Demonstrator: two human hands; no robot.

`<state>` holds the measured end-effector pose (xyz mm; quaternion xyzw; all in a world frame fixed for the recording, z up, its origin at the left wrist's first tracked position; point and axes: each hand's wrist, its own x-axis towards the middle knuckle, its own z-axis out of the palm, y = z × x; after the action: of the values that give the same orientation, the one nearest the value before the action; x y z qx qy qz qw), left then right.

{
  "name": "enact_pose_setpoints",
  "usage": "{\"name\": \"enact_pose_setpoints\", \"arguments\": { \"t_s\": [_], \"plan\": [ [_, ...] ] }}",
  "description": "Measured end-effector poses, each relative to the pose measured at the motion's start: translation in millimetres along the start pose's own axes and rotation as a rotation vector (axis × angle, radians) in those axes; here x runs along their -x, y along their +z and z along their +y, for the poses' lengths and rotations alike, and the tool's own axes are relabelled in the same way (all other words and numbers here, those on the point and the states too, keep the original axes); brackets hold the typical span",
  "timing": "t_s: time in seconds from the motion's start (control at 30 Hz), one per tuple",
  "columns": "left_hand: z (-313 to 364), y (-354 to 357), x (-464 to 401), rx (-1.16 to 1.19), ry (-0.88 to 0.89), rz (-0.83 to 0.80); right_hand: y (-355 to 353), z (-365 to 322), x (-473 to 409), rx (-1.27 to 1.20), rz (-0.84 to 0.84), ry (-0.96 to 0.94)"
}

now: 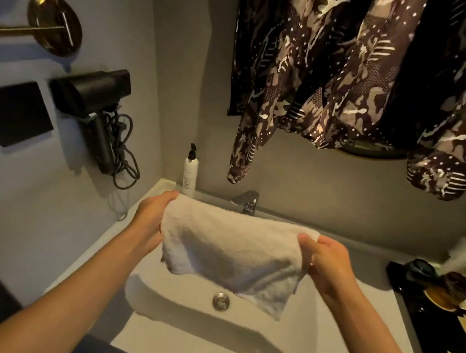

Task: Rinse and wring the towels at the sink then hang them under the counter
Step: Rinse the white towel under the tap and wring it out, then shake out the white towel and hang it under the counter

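A white terry towel [232, 251] hangs spread out above the white sink basin [181, 326], its lower corner drooping toward the round metal drain [221, 301]. My left hand [151, 216] grips the towel's upper left corner. My right hand [323, 260] pinches its upper right corner between thumb and fingers. The chrome faucet [246, 202] stands behind the towel, and no water is seen running.
A pump bottle [190, 173] stands at the sink's back left corner. A black hair dryer [96, 98] with coiled cord hangs on the left wall. Patterned garments [352, 74] hang above the counter. A dark tray [441, 313] with cups and a paper roll [465, 254] sit at right.
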<state>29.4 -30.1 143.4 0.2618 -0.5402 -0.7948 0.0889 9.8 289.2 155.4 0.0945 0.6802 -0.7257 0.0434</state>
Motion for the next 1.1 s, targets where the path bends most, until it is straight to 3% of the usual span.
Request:
{"name": "enact_pose_setpoints", "arguments": {
  "t_s": [0.17,0.3,0.4,0.5,0.57,0.67,0.83,0.9,1.0,1.1],
  "plan": [
    [44,-9,14,-0.314,0.179,-0.111,-22,-41,-28,0.46,0.097,-0.309],
    [69,-6,17,-0.39,0.292,-0.062,-36,-73,-36,0.557,0.123,-0.42],
    [96,7,21,-0.504,0.427,-0.001,-38,-102,-32,0.423,0.17,-0.587],
    [137,20,30,-0.509,0.64,0.07,-41,-138,-20,0.097,0.033,-0.616],
    [160,30,39,-0.397,0.775,-0.053,-46,-155,-14,-0.084,-0.016,-0.64],
    [153,43,44,-0.094,0.697,-0.288,-53,-153,-16,-0.219,0.026,-0.621],
    [119,46,37,0.158,0.512,-0.118,-65,-93,-23,-0.037,0.209,-0.398],
    [98,58,37,0.08,0.442,-0.178,-56,-88,-17,0.172,0.144,-0.497],
    [54,92,47,-0.232,0.337,-0.331,-34,-95,-10,0.571,-0.104,-0.723],
    [17,123,66,-0.479,0.345,-0.52,-34,-108,-10,0.758,-0.178,-0.81]
  ]
}}
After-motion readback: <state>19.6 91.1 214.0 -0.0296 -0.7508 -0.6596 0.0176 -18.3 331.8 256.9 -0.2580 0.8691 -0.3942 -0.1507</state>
